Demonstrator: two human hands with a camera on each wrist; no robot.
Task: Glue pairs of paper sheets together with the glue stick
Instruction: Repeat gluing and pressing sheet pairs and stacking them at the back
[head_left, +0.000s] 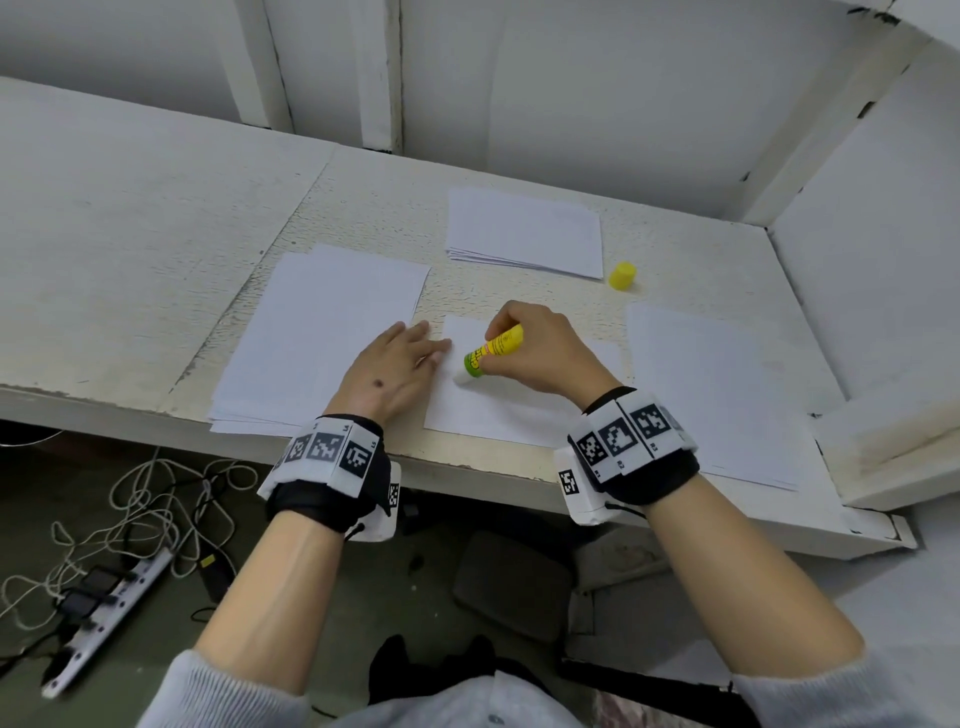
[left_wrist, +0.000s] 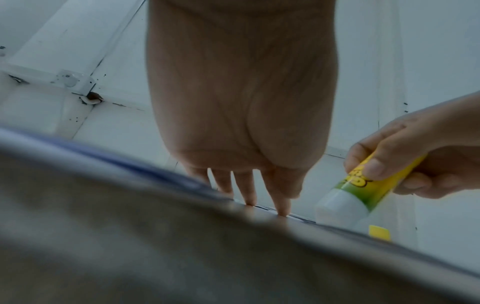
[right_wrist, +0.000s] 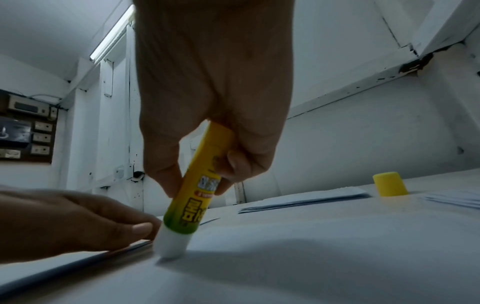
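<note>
A single white sheet (head_left: 493, 410) lies in front of me near the table's front edge. My right hand (head_left: 540, 348) grips a yellow and green glue stick (head_left: 493, 351), uncapped, tilted down to the left, its white tip (right_wrist: 170, 244) touching the sheet near the left edge. My left hand (head_left: 395, 369) lies flat with straight fingers, its fingertips (left_wrist: 281, 207) pressing the sheet's left edge beside the tip. The left wrist view shows the glue stick (left_wrist: 363, 193) at the right. The yellow cap (head_left: 622, 275) stands on the table behind my right hand.
A stack of white sheets (head_left: 322, 332) lies at the left, partly under my left hand. Another stack (head_left: 524, 234) lies at the back, and a third (head_left: 727, 384) at the right. White walls close the table (head_left: 130, 218) at back and right. Cables lie on the floor.
</note>
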